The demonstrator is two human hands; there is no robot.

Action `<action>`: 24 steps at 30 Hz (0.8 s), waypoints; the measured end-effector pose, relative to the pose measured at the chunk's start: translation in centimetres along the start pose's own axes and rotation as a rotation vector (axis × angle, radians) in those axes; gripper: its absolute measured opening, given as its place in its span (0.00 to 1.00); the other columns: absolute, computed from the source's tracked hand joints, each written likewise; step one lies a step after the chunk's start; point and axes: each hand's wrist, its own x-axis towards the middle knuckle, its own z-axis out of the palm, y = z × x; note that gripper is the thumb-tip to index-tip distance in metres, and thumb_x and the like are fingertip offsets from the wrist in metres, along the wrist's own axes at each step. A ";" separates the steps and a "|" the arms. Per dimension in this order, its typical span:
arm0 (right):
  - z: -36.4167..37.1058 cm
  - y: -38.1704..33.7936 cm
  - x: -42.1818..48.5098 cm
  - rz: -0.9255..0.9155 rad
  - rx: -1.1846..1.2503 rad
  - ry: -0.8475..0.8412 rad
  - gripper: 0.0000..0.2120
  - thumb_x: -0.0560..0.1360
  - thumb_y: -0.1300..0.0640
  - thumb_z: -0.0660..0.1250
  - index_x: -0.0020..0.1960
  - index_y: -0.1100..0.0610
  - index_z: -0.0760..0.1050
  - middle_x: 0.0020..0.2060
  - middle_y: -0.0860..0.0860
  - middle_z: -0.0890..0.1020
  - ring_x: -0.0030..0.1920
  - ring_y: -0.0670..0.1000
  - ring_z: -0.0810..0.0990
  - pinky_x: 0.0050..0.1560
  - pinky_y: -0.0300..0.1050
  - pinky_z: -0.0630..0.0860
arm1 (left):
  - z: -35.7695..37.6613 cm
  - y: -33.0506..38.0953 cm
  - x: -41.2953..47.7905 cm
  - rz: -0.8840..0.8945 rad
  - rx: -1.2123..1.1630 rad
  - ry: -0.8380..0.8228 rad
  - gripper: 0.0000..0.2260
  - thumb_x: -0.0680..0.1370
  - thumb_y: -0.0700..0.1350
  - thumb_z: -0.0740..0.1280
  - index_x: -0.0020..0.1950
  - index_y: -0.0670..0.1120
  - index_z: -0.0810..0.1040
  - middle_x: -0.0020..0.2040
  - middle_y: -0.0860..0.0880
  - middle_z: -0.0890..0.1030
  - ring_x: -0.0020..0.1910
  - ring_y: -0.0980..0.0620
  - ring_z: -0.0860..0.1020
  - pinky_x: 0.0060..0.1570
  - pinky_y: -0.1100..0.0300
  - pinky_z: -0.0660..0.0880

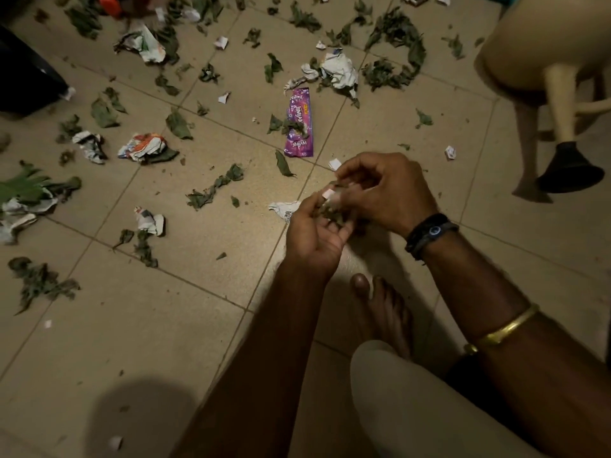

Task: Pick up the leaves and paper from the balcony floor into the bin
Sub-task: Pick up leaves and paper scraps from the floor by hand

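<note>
Left hand point(314, 233) cups crumpled dark-green leaves point(330, 215) mid-frame; right hand point(386, 190) pinches a white paper scrap point(329, 194) there. Dark bin point(23, 77) upper left, contents hidden.

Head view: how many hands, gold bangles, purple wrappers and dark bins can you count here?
hands: 2 (left hand holding leaves, right hand)
gold bangle: 1
purple wrapper: 1
dark bin: 1
total: 5

Dim, warm light; a soft shadow darkens the floor tiles point(132, 408) below, wide-angle edges curve.
</note>
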 end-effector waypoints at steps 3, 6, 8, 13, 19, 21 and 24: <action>-0.4 1.2 0.9 0.057 -0.001 0.136 0.09 0.71 0.59 0.77 0.50 0.50 0.84 0.42 0.42 0.85 0.44 0.40 0.83 0.49 0.39 0.82 | -0.9 1.1 -0.6 0.042 -0.005 0.010 0.09 0.76 0.39 0.68 0.55 0.39 0.79 0.46 0.41 0.83 0.48 0.45 0.82 0.55 0.49 0.80; 1.2 3.4 1.3 0.165 -0.244 -0.041 0.23 0.71 0.56 0.77 0.64 0.46 0.79 0.57 0.48 0.83 0.56 0.48 0.81 0.61 0.46 0.77 | -1.7 1.9 -0.4 0.083 -0.010 0.029 0.07 0.79 0.43 0.66 0.50 0.40 0.79 0.43 0.43 0.81 0.45 0.47 0.82 0.54 0.50 0.80; 3.3 4.7 1.0 0.165 -0.480 -0.214 0.36 0.68 0.48 0.78 0.73 0.44 0.68 0.65 0.52 0.75 0.61 0.55 0.76 0.60 0.49 0.74 | -2.0 2.2 -0.2 0.101 0.004 0.039 0.08 0.80 0.44 0.65 0.48 0.41 0.78 0.42 0.44 0.81 0.45 0.48 0.81 0.53 0.51 0.80; 5.8 6.7 0.7 0.030 -0.520 -0.024 0.10 0.75 0.59 0.72 0.55 0.51 0.82 0.50 0.53 0.79 0.48 0.54 0.79 0.45 0.42 0.71 | -2.5 2.4 -0.3 0.118 0.059 0.074 0.07 0.80 0.42 0.65 0.52 0.39 0.79 0.45 0.43 0.82 0.48 0.47 0.82 0.51 0.52 0.81; 2.7 5.7 0.5 0.148 -0.141 0.004 0.07 0.70 0.62 0.76 0.45 0.52 0.86 0.41 0.46 0.86 0.42 0.44 0.83 0.46 0.34 0.78 | -2.6 2.3 0.3 0.113 0.117 0.114 0.11 0.79 0.39 0.65 0.60 0.37 0.78 0.58 0.39 0.82 0.57 0.43 0.81 0.59 0.48 0.77; 1.8 4.2 0.0 0.085 -0.064 -0.064 0.07 0.69 0.62 0.77 0.43 0.51 0.86 0.39 0.43 0.85 0.41 0.41 0.83 0.44 0.32 0.78 | -2.6 1.6 0.8 0.109 0.143 0.112 0.12 0.80 0.41 0.65 0.61 0.38 0.78 0.58 0.39 0.82 0.59 0.42 0.80 0.65 0.44 0.74; 1.9 2.6 -0.3 -0.022 -0.127 -0.066 0.09 0.67 0.60 0.79 0.41 0.50 0.82 0.34 0.41 0.82 0.38 0.38 0.80 0.40 0.28 0.74 | -2.2 0.4 1.2 0.044 0.156 0.047 0.17 0.82 0.48 0.63 0.66 0.39 0.77 0.63 0.38 0.80 0.63 0.40 0.78 0.67 0.41 0.72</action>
